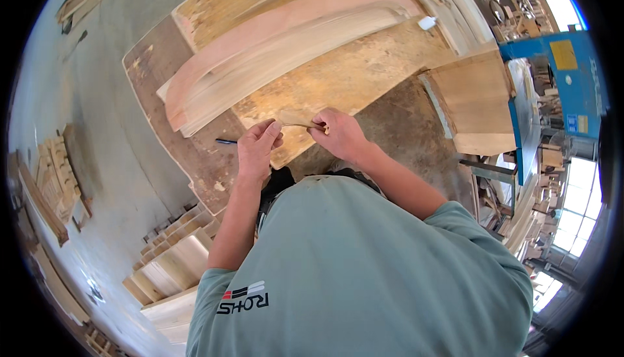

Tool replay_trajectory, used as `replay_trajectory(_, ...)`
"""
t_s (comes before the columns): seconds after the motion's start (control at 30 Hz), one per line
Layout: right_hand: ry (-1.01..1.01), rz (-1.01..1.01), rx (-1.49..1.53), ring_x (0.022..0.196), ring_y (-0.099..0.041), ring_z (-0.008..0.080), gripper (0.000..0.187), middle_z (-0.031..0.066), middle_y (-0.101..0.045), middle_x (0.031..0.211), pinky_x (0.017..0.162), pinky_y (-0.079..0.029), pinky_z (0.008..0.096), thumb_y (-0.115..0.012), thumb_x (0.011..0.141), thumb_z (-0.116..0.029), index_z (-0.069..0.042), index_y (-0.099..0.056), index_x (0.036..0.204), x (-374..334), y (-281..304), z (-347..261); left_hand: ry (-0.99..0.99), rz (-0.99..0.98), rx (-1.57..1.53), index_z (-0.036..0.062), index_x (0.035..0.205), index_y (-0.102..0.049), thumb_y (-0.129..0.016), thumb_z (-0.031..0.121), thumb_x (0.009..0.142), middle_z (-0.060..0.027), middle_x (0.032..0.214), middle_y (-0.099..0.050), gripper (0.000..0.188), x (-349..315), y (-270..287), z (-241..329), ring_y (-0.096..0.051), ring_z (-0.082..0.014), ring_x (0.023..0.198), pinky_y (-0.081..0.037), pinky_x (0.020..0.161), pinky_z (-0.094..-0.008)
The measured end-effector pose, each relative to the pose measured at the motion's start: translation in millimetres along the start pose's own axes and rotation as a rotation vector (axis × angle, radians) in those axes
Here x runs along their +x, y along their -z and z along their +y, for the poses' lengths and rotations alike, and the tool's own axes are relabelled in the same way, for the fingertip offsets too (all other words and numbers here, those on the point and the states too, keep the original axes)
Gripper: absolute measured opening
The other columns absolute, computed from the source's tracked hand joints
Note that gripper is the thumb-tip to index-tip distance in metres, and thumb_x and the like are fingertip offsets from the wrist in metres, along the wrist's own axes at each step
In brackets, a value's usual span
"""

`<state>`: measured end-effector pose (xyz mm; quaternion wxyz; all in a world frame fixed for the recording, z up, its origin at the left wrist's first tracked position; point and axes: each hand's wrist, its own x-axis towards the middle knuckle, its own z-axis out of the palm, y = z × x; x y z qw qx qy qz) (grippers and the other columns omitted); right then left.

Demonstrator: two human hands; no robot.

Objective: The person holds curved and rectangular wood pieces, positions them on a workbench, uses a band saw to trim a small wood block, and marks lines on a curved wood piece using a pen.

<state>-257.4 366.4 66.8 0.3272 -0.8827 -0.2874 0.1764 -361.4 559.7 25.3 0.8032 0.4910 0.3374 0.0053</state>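
Note:
My left hand (259, 146) and my right hand (339, 135) meet in front of my body, over the near edge of a worn wooden workbench (383, 61). Stretched between their pinched fingertips is a thin, brownish, cord-like or wire-like strip (298, 125), too slim to name surely. Both hands are closed on it, one at each end. Left of my left hand lies a dark blue pen (226, 141). Beyond the hands, a long curved pinkish piece (273, 24) rests along pale wooden boards (260, 64) on the bench.
A small white object (427, 23) sits near the bench's far right. To the right stand a wooden box-like panel (478, 90) and a blue machine (578, 64). Stacked wood blocks (179, 259) stand at lower left. More wooden pieces (58, 168) lie on the grey floor.

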Motion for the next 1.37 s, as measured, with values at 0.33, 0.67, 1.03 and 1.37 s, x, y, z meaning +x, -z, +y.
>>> replay_trajectory(0.33,0.021,0.330,0.168,0.082,-0.068,0.0317,0.022,0.0136,-0.068,0.094,0.072,-0.055,0.0401,-0.073,0.086,-0.017,-0.004,-0.068,0.103,-162,123,147,0.021,-0.283,0.109,-0.0010,0.111,-0.070,-0.071,0.026,0.096,-0.0050,0.091,-0.069,0.030,-17,-213,-70,-0.063,-0.0119,0.079,-0.055,0.071,-0.0272)
replay_trajectory(0.67,-0.358,0.856,0.233,0.076,-0.066,0.0302,0.016,0.0125,-0.067,0.089,0.068,-0.054,0.0387,-0.073,0.087,-0.014,-0.005,-0.070,0.100,-307,225,273,0.229,-0.718,0.345,0.0010,0.113,-0.068,-0.065,0.030,0.100,-0.0069,0.098,-0.070,0.032,-21,-460,-151,-0.065,-0.0152,0.084,-0.056,0.075,-0.0299)
replay_trajectory(1.03,-0.702,1.140,0.149,0.083,-0.064,0.0326,0.014,0.0134,-0.066,0.090,0.072,-0.052,0.0407,-0.071,0.087,-0.008,-0.005,-0.070,0.100,-413,350,439,0.418,-1.163,0.585,-0.0003,0.118,-0.068,-0.063,0.031,0.102,-0.0051,0.097,-0.069,0.035,1,-750,-266,-0.064,-0.0130,0.086,-0.054,0.076,-0.0279)
replay_trajectory(1.37,-0.806,1.321,0.248,0.080,-0.063,0.0215,0.015,0.0088,-0.067,0.096,0.072,-0.051,0.0321,-0.070,0.090,-0.002,-0.003,-0.073,0.104,-477,456,575,0.390,-1.589,0.924,0.0067,0.143,-0.053,-0.069,0.029,0.097,-0.0046,0.124,-0.065,0.054,-7,-984,-324,-0.064,-0.0159,0.102,-0.054,0.087,-0.0311)
